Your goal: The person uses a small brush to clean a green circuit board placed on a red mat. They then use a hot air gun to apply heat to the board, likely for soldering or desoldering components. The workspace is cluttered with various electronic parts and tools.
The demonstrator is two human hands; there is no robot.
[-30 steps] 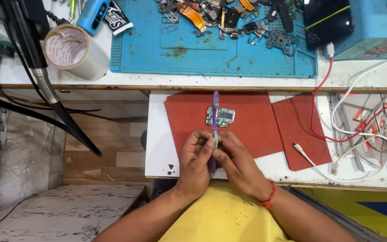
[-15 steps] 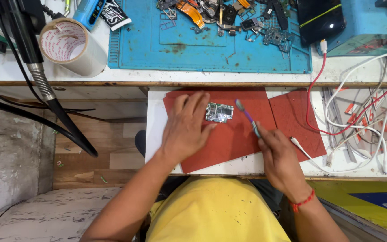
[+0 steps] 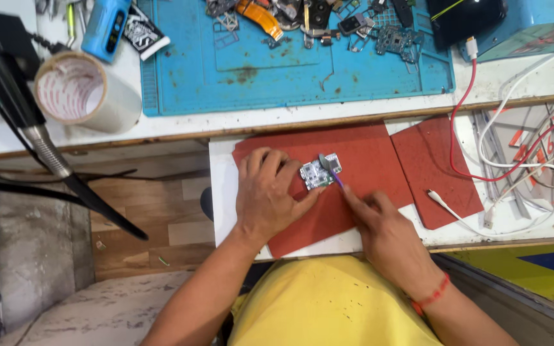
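A small circuit board lies on the larger red mat on a white pull-out shelf. My left hand rests flat on the mat, its fingertips pressing the board's left edge. My right hand grips a thin purple brush, whose bristle tip touches the top of the board. A red thread band circles my right wrist.
A smaller red mat and tangled white and red cables lie to the right. Behind, a blue work mat holds several phone parts. A tape roll and a black stand arm are at left.
My left hand slid back to the board's left edge. My right hand brought the purple brush in from the right, so its tip now touches the board.
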